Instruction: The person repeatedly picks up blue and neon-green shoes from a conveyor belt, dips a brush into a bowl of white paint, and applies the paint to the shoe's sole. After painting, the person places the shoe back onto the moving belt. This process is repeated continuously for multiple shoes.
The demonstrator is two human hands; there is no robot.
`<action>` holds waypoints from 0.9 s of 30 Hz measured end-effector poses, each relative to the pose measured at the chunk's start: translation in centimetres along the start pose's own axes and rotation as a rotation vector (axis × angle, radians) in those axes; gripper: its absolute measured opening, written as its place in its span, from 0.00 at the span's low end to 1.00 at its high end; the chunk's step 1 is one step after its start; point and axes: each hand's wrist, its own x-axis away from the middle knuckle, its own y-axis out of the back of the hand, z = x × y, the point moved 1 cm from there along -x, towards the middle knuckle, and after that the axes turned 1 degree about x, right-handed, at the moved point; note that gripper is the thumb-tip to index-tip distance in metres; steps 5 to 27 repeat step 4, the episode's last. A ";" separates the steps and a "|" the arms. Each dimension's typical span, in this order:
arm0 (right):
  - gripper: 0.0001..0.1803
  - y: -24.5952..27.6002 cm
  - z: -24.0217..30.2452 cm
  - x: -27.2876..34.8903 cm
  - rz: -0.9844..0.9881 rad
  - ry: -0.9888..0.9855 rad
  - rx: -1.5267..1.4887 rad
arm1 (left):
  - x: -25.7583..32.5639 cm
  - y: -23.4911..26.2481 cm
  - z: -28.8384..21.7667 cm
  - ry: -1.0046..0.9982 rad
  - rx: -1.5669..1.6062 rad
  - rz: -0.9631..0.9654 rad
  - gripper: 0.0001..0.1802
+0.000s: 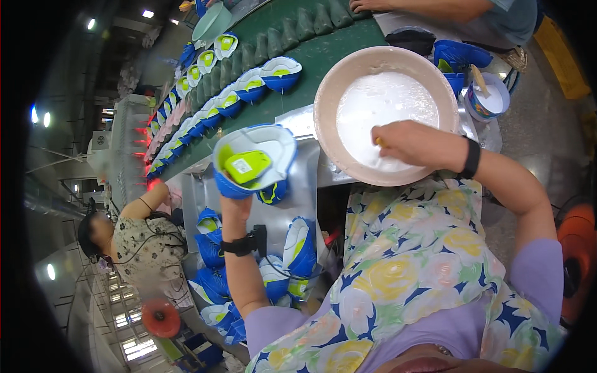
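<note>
Raised over a metal tray, my left hand (236,205) grips a blue shoe upper (273,144) from below. Its white lining and a lime-green insole piece with a pale label face up. My right hand (407,144) is closed over a large pale pink basin (324,118) of white liquid (367,99). A small yellow end of something pokes out from its fingers; the rest is hidden. Several more blue, white and lime uppers (300,245) lie heaped in the metal tray (298,186) below my left hand.
A green conveyor (298,68) carries rows of uppers (250,86) and dark foot-shaped lasts (289,34). Right of the basin stands a small tub (491,102) with a brush in it. Another person's arm (429,7) rests across the belt; a second person (146,233) works at left.
</note>
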 end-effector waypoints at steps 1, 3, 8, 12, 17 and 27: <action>0.12 0.6 -0.5 0.2 -0.052 0.030 0.041 | -0.1 -0.7 0.5 -0.024 -0.057 0.069 0.29; 0.13 3.3 -1.0 0.6 -0.130 -0.101 -0.011 | -1.4 -0.2 2.1 -0.043 -0.220 0.065 0.31; 0.16 5.0 -0.7 0.7 -0.140 -0.175 -0.059 | -1.4 -0.6 2.4 -0.102 -0.354 0.167 0.32; 0.16 5.0 -0.7 0.7 -0.140 -0.175 -0.059 | -1.4 -0.6 2.4 -0.102 -0.354 0.167 0.32; 0.16 5.0 -0.7 0.7 -0.140 -0.175 -0.059 | -1.4 -0.6 2.4 -0.102 -0.354 0.167 0.32; 0.16 5.0 -0.7 0.7 -0.140 -0.175 -0.059 | -1.4 -0.6 2.4 -0.102 -0.354 0.167 0.32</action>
